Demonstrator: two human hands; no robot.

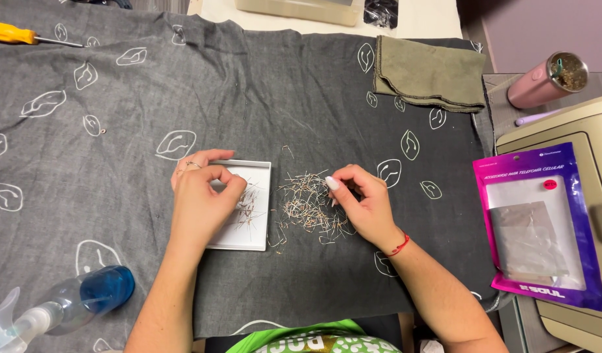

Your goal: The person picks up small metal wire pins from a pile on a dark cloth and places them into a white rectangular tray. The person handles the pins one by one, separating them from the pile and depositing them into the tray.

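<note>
1. My left hand (199, 196) rests on the left half of a shallow white tray (256, 171), fingers curled in and thumb meeting the fingertips in a pinch. Whether anything sits in that pinch, I cannot tell.
2. The tray lies near the middle of the grey cloth (261, 91) that covers the desk, and a few thin metal pins (248, 206) lie scattered inside it, just beside my knuckles.
3. My right hand (366, 202) is just to the right of the tray, curled closed with thumb and forefinger pressed together at the edge of a loose pile of pins (307, 206). It seems to grip a pin from the pile, though the pin is too small to make out for sure.
4. The pile lies on the cloth between my two hands, touching the tray's right edge at its lower end.
5. A red string bracelet (400, 245) is on my right wrist.
6. A folded olive rag (428, 72) lies toward the far right corner of the cloth.
7. A yellow-handled screwdriver (13, 33) lies at the far left corner.
8. A spray bottle with blue liquid (85, 297) lies on its side at the near left corner.
9. Off the right edge of the cloth sit a pink tumbler (546, 82) and a purple-and-pink packet (542, 225).
</note>
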